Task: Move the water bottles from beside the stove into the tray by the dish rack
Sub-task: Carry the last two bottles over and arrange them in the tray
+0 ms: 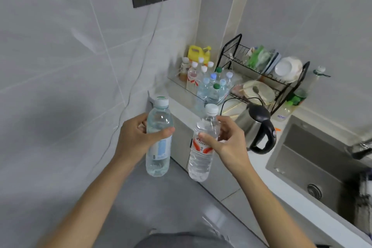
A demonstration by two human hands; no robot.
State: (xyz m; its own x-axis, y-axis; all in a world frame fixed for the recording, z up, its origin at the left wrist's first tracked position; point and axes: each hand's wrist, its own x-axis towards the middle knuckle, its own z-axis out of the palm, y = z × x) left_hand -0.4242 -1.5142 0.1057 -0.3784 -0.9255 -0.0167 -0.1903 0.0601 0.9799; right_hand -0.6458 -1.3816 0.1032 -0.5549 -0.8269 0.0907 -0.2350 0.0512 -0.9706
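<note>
In front of you the tray (177, 84) with many bottles (209, 84) in it stands in the corner, the dish rack (261, 70) is just right of it, the kettle (257, 127) before the rack, and the sink (314, 159) further right.

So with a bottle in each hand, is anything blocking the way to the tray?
Nothing visible stands between the two held bottles and the clear tray. The tray already holds many bottles; the kettle sits to the right, beside the path.
</note>
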